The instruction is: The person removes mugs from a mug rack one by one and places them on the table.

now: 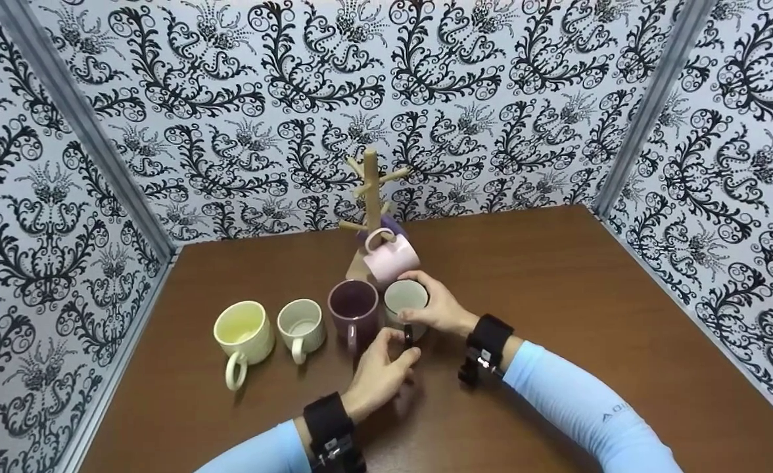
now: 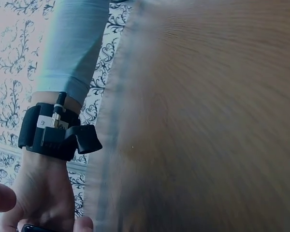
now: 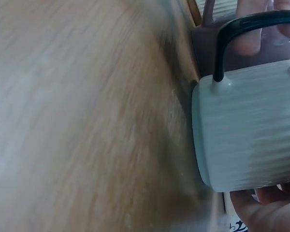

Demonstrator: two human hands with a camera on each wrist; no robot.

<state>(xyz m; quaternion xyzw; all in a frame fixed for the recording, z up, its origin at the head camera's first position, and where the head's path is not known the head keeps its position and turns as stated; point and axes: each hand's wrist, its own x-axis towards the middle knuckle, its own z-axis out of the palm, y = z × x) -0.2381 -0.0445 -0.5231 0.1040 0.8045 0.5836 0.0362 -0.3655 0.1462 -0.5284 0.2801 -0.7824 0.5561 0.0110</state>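
Observation:
My right hand grips a white ribbed mug by its rim and side, thumb near the handle and fingers round the far side. Its black handle points toward me. My left hand is beside that handle, with fingers bent and a gap between thumb and forefinger; whether they touch the handle is unclear. A dark purple mug stands just left of the white one. Behind them a pale pink mug hangs tilted at a low peg of a wooden mug tree.
Left of the purple mug stand a small cream mug and a yellow mug, handles toward me. Another purple mug is partly hidden behind the tree. Patterned walls border the brown table.

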